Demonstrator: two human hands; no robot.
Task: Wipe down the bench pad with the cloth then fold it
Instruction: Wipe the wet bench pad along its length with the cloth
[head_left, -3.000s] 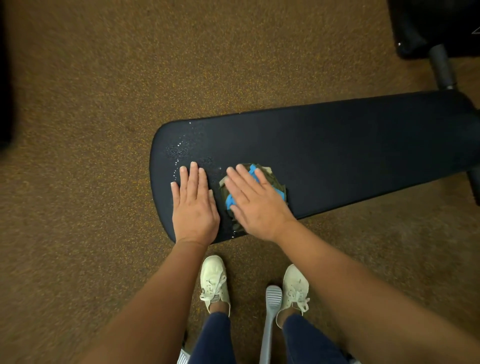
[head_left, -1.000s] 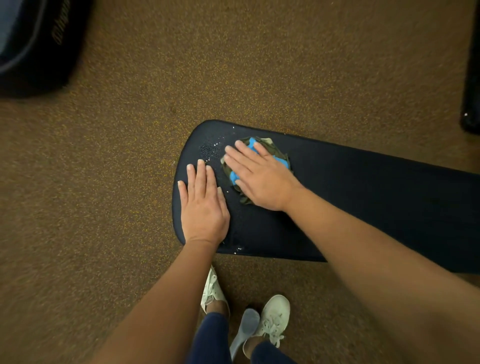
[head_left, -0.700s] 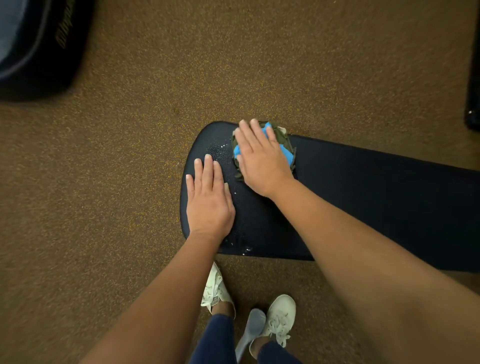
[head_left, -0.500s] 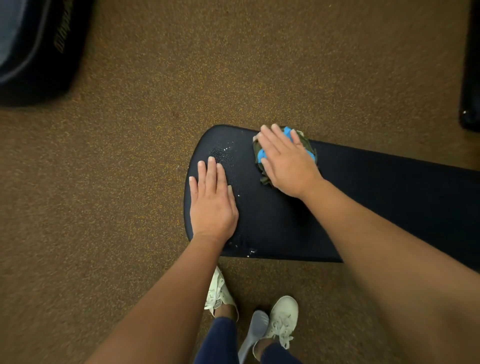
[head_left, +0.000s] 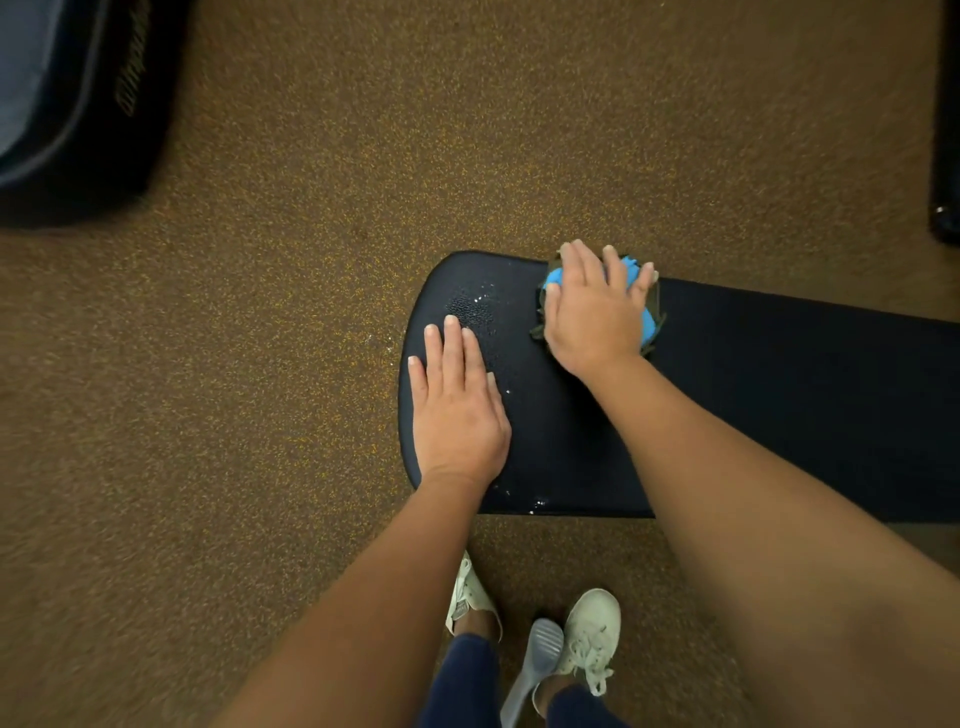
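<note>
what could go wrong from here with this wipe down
1. The cloth sits at the bench pad's far edge under the flat right hand. Another push outward could slide it off onto the floor.
2. The droplet patch near the rounded end, just beyond the left hand, could be missed. So could the area that hand covers and the near-edge drops.

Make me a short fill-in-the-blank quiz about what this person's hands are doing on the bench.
The right hand presses a ____ and green cloth onto the bench pad.
The left hand rests flat on the pad, holding ____.
Wet droplets glisten just beyond the ____ hand's fingertips.
Missing words: blue; nothing; left.
</note>
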